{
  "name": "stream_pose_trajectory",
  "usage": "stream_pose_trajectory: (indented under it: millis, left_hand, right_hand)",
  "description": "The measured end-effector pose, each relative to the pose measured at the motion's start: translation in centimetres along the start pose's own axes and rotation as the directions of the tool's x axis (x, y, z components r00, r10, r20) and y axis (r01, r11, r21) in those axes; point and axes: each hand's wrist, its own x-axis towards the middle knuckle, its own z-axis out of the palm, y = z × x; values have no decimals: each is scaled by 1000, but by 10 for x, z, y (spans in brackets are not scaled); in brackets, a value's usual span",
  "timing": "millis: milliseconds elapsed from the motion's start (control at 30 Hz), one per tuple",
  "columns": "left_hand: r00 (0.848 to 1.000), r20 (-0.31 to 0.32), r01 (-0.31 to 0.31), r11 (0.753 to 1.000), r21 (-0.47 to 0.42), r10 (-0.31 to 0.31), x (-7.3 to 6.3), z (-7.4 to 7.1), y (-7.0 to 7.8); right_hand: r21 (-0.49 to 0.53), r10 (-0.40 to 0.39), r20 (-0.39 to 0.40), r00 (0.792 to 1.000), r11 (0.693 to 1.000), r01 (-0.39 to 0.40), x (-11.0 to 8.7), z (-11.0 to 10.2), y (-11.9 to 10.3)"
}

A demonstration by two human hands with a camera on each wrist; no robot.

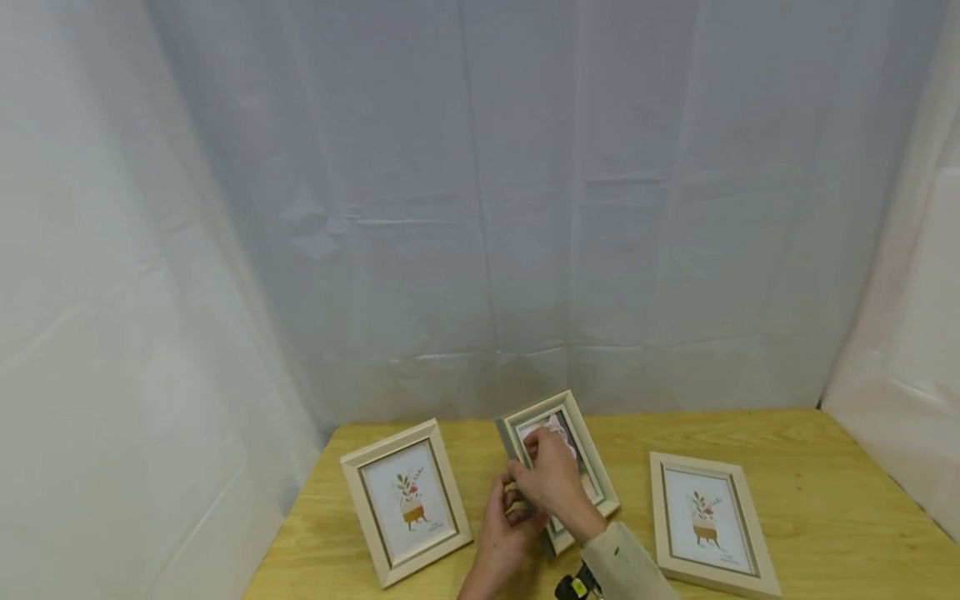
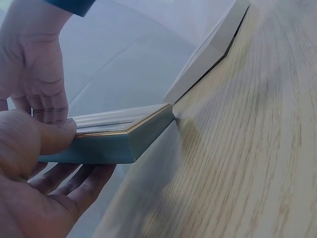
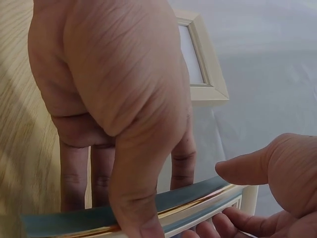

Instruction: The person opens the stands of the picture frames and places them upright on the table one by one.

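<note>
A cream photo frame [image 1: 588,450] with a grey-green side stands tilted between both hands, a pinkish picture in it partly hidden by fingers. My left hand [image 1: 504,542] grips its left edge; in the left wrist view the thumb of this hand [image 2: 49,208] lies on top of the frame [image 2: 104,148] and the fingers are underneath. At the same edge, higher up, my right hand [image 1: 557,482] has bent fingers over the front. Seen from the right wrist, the thumb and fingers of that hand [image 3: 129,89] lie on either side of the frame's edge [image 3: 198,194].
On the wooden table [image 1: 810,492], a cream frame with a potted-plant print [image 1: 367,517] leans upright at left. Another such frame [image 1: 661,512] is at right. White sheeting [image 1: 525,250] hangs behind and on both sides. A black device [image 1: 573,587] sits near the right sleeve.
</note>
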Motion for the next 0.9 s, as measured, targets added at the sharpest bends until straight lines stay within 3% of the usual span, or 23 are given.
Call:
stream_pose_trajectory:
  millis: [567,900]
  left_hand:
    - [1000,-8,-20,1000,-8,20,-1,4,-1]
    - [999,8,43,999,19,-43,0,4,0]
  right_hand:
    - [-38,-14,-23,1000,999,13,-1,0,-1]
    - [-39,-6,-5,1000,999,6,-2,-2,1]
